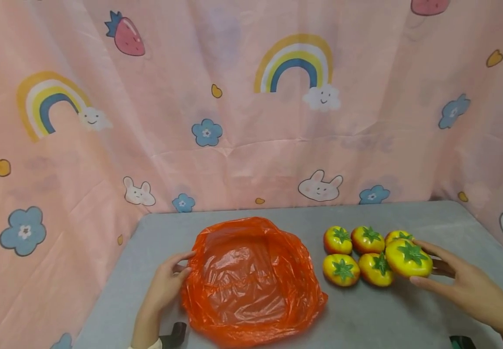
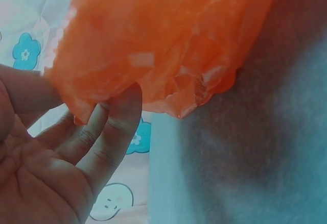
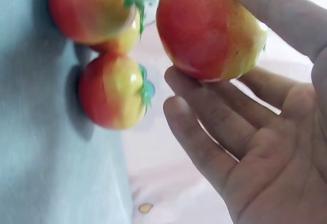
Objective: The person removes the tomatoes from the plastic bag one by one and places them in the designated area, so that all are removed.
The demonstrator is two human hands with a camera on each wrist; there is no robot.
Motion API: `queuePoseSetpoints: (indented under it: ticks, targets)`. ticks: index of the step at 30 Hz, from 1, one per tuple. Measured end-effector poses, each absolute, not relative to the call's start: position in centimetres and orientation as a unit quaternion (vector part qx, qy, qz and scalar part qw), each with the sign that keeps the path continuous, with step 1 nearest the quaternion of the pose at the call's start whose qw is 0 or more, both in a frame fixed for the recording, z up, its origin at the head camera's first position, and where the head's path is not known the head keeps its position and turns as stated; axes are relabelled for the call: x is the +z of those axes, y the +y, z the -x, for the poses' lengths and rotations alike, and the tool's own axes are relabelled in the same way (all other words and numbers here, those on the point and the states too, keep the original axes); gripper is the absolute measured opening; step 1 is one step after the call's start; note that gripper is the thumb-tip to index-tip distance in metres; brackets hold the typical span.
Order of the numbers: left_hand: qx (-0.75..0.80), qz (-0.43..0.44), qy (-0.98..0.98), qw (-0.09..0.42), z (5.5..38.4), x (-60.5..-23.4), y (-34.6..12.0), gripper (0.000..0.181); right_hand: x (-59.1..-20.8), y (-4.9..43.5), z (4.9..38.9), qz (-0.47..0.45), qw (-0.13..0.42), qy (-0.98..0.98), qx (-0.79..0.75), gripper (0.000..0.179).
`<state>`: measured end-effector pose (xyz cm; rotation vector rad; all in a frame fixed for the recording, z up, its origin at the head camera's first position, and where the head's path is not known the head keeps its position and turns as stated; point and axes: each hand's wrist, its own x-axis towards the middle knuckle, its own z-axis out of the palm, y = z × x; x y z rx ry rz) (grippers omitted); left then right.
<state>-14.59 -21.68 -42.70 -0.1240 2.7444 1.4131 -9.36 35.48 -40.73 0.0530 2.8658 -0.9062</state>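
Note:
A thin orange plastic bag (image 1: 251,286) lies spread on the table, its mouth opened wide and facing up. At its left edge my left hand (image 1: 168,278) pinches the rim; in the left wrist view, the bag's crumpled edge (image 2: 168,94) passes between thumb and fingers. My right hand (image 1: 461,276) grips a toy tomato (image 1: 408,258), yellow and red with a green star-shaped top. Its thumb and fingertips hold the fruit's sides in the right wrist view, raised off the table. Several similar toy tomatoes (image 1: 342,270) sit close together left of the right hand, partly covered by the held one.
The grey table (image 1: 365,320) backs onto a pink printed curtain (image 1: 251,160), which also hangs along the left and right sides. A dark curved object (image 1: 177,333) shows by the left wrist, and a dark green one (image 1: 462,341) near the right forearm.

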Motion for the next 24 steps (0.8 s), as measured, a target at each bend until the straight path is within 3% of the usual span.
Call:
queuePoseSetpoints:
  ticks: [5,24]
  targets:
    - [0.454,0.042,0.89,0.026,14.6,-42.8,-21.6,0.04,-41.4,36.3,9.3,-0.017,0.068,0.95,-0.303,0.094]
    - [0.457,0.047,0.888,0.032,14.7,-42.8,-21.6,0.041,-43.8,39.0,10.0,-0.026,0.169,0.936,-0.307,0.097]
